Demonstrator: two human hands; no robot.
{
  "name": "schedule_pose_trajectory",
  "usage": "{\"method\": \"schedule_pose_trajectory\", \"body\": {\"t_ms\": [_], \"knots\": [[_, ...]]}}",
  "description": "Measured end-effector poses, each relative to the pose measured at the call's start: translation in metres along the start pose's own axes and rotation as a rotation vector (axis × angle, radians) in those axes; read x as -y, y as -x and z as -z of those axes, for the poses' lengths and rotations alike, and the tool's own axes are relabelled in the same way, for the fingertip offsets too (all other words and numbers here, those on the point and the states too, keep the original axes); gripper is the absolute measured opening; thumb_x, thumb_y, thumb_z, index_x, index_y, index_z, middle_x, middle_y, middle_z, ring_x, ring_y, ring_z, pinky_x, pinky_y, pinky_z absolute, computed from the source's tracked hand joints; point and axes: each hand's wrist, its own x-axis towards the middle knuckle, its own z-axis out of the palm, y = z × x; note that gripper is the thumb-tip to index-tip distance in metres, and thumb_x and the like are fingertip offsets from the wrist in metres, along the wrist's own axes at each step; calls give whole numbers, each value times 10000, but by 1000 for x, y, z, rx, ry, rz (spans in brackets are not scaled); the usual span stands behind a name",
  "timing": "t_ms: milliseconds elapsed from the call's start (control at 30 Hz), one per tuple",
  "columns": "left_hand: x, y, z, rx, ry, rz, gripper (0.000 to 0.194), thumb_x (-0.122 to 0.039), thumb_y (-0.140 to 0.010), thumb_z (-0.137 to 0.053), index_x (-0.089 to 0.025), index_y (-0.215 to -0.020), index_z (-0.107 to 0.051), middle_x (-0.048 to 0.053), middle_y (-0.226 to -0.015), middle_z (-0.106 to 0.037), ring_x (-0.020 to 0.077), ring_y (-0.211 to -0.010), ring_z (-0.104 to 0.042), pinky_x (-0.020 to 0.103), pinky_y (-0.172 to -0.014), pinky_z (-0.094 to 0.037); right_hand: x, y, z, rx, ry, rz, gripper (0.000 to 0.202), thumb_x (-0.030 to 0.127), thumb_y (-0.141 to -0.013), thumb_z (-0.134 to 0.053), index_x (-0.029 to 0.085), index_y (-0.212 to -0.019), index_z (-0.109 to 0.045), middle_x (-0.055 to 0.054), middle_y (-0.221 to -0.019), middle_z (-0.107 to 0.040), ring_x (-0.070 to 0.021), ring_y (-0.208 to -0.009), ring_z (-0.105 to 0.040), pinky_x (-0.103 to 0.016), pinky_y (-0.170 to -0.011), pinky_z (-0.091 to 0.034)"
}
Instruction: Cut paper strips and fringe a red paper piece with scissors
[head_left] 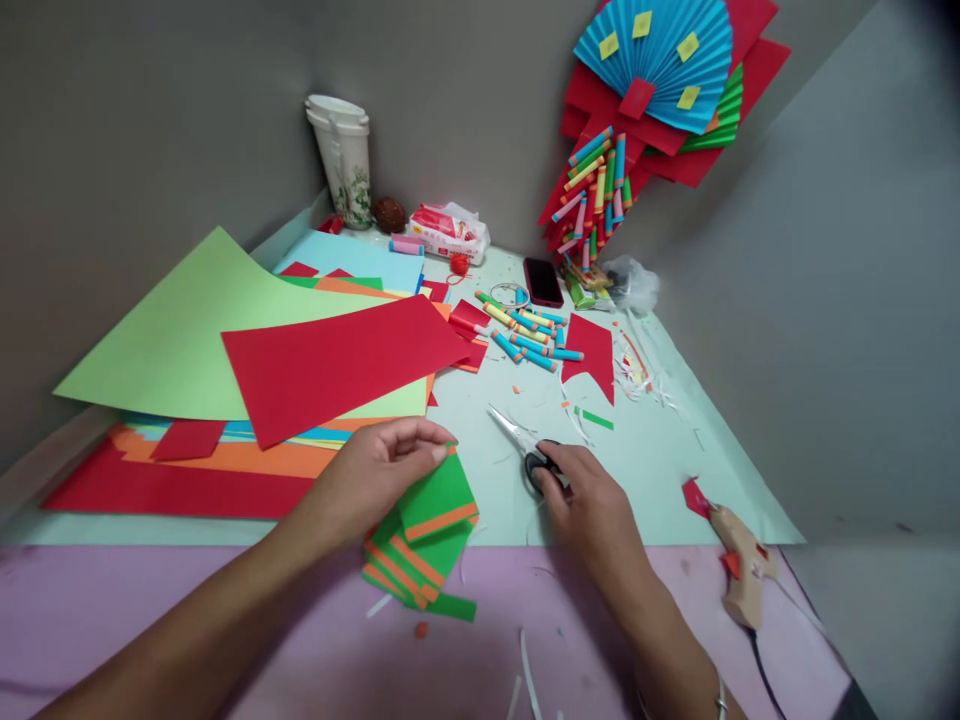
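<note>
My left hand [390, 462] pinches the top of a green paper piece [439, 492] that has an orange strip along its lower edge. Under and beside it are several more green pieces with orange strips [405, 565], overlapping; whether they are held too or lie on the table I cannot tell. To the right, my right hand [589, 495] is closed around the black handles of a pair of scissors [517, 432]. Their blades point away to the upper left, apart from the green paper.
Coloured paper sheets [180, 340] cover the left side. Rolled paper tubes [532, 335] lie mid-table, near a phone [543, 282]. A glue gun [742, 575] with its cord rests at right. A paper fan decoration [660, 60] leans on the wall; cups [345, 165] stand at the back.
</note>
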Motion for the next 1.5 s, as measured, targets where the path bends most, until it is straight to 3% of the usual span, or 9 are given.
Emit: {"method": "schedule_pose_trajectory", "body": {"t_ms": [167, 300, 467, 533, 633, 800, 1167, 1333, 1500], "knots": [[9, 0, 1, 91, -408, -140, 147, -378, -724, -714, -260, -795, -767, 23, -712, -738, 226, -663, -657, 271, -584, -475, -3, 0, -2, 45, 109, 0, 336, 148, -917, -468, 217, -1187, -655, -92, -1114, -695, -242, -964, -646, -378, -828, -510], [14, 0, 0, 141, -629, -267, 140, -300, -726, -676, -290, -833, -766, 20, -810, -754, 245, -750, -678, 293, -676, -474, -6, -2, -2, 46, 147, 48, 331, 141, -923, -469, 217, -1177, -667, -107, -1076, -697, -268, -995, -609, -410, -843, -500], [10, 4, -1, 228, -871, -310, 218, -279, -752, -637, -267, -958, -709, 39, -971, -708, 252, -864, -656, 324, -766, -455, 3, -2, -1, 9, 68, 67, 248, 169, -916, -523, 176, -1114, -674, -128, -1065, -674, -275, -1012, -573, -411, -860, -480], [9, 7, 0, 261, -952, -320, 252, -266, -758, -639, -252, -1006, -682, 57, -1030, -678, 262, -926, -637, 337, -796, -447, 14, -1, -3, 66, -62, 64, 185, 210, -907, -572, 180, -1062, -669, -103, -1005, -672, -244, -958, -590, -376, -850, -479], [7, 13, 2, 256, -1072, -352, 331, -258, -767, -639, -238, -1097, -647, 90, -1103, -632, 289, -1006, -601, 366, -816, -440, 35, 1, -10, 265, -200, 21, 182, 277, -858, -667, 189, -1017, -657, -63, -927, -645, -205, -865, -599, -327, -783, -485], [7, 21, 3, 231, -1243, -343, 354, -238, -746, -645, -235, -1099, -612, 104, -1066, -603, 313, -1011, -578, 371, -747, -445, 57, -2, -20, 385, -119, -32, 342, 365, -773, -761, 178, -1031, -636, -70, -976, -602, -223, -907, -573, -346, -803, -465], [11, 21, -2, 211, -1268, -308, 209, -204, -690, -622, -206, -890, -562, 114, -996, -599, 306, -910, -587, 361, -697, -425, 75, -10, -24, 502, -83, 38, 214, 217, -737, -715, 199, -891, -568, -31, -925, -549, -198, -874, -539, -314, -763, -436], [15, 21, -2, 223, -1145, -244, 238, -205, -627, -638, -239, -856, -582, 78, -891, -651, 297, -840, -607, 334, -668, -382, 78, -8, -22, 556, -64, 74, 181, 164, -735, -663, 201, -882, -564, -25, -882, -572, -196, -823, -530, -302, -708, -407], [13, 19, 0, 185, -1002, -229, 107, -202, -593, -669, -258, -645, -594, 17, -648, -609, 248, -624, -579, 305, -557, -292, 76, -8, -21, 603, -72, 99, 105, 159, -738, -652, 194, -821, -598, -20, -816, -580, -183, -761, -532, -278, -642, -365]]}}
